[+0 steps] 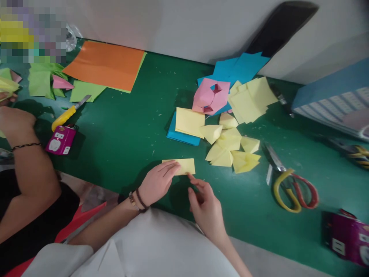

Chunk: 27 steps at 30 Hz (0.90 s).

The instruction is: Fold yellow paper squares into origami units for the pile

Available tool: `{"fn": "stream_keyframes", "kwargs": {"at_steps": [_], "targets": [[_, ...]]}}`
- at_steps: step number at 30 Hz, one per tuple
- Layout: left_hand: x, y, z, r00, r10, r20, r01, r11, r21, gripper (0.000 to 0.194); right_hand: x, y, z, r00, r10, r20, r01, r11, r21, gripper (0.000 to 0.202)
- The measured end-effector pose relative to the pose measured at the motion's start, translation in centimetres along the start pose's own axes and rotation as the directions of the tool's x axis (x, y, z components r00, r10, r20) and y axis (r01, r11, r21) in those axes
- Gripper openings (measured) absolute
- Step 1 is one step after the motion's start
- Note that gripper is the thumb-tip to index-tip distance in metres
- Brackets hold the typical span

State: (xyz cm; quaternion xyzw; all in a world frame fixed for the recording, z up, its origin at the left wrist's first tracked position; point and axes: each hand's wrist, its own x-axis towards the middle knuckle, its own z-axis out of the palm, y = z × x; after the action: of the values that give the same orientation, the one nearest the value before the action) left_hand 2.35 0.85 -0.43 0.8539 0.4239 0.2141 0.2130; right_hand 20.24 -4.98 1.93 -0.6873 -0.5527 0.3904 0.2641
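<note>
A small folded strip of yellow paper [186,166] lies flat on the green table near its front edge. My left hand [157,181] rests on the strip's left part, fingers stretched out and lying flat. At the strip's lower right edge, the index fingertip of my right hand [206,204] touches the paper, the other fingers loosely curled and the thumb apart. Just beyond sit a yellow sheet [189,122] on a blue paper stack [183,137] and several folded yellow paper pieces [223,148]. Behind them stands a pink folded paper piece [211,96].
Scissors [284,173] with red and yellow handles lie to the right, near pliers [353,152] and a purple box [350,238]. Orange paper [105,63], a yellow cutter [70,112] and another purple box [61,139] are left, beside another person's arm [31,173].
</note>
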Motion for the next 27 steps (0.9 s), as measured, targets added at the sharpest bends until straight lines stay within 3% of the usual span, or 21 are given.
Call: {"fn": "stream_keyframes", "kwargs": {"at_steps": [3, 5, 9, 12, 15, 19, 27], "targets": [[-0.1, -0.1, 0.1, 1.0, 0.007, 0.012, -0.007, 1.0, 0.003, 0.042, 0.1, 0.6, -1.2, 0.995, 0.025, -0.095, -0.029, 0.999, -0.034, 0.015], [-0.2, -0.1, 0.2, 1.0, 0.007, 0.015, -0.007, 1.0, 0.003, 0.042, 0.5, 1.0, -1.8, 0.987, -0.029, -0.158, 0.011, 0.994, -0.111, 0.013], [0.2, -0.1, -0.4, 0.999, 0.015, 0.042, -0.015, 1.0, -0.02, 0.044, 2.0, 1.3, -1.4, 0.907, -0.345, -0.242, 0.236, 0.891, -0.388, 0.007], [0.7, -0.4, -1.6, 0.989, 0.024, 0.149, -0.014, 0.998, -0.066, 0.05, 3.2, 1.1, 0.0, 0.844, -0.517, -0.141, 0.359, 0.74, -0.568, 0.009], [1.3, -1.0, -2.7, 0.967, 0.051, 0.249, -0.025, 0.994, -0.105, 0.054, 3.8, 0.7, 1.4, 0.819, -0.571, -0.061, 0.412, 0.658, -0.631, 0.019], [1.5, -1.6, -3.4, 0.946, 0.108, 0.307, -0.06, 0.985, -0.161, 0.055, 4.1, 0.0, 2.8, 0.798, -0.602, -0.014, 0.466, 0.631, -0.62, 0.025], [1.4, -2.0, -3.5, 0.946, 0.133, 0.296, -0.076, 0.978, -0.196, 0.049, 3.6, -1.7, 6.2, 0.757, -0.653, 0.018, 0.563, 0.638, -0.525, 0.025]]}}
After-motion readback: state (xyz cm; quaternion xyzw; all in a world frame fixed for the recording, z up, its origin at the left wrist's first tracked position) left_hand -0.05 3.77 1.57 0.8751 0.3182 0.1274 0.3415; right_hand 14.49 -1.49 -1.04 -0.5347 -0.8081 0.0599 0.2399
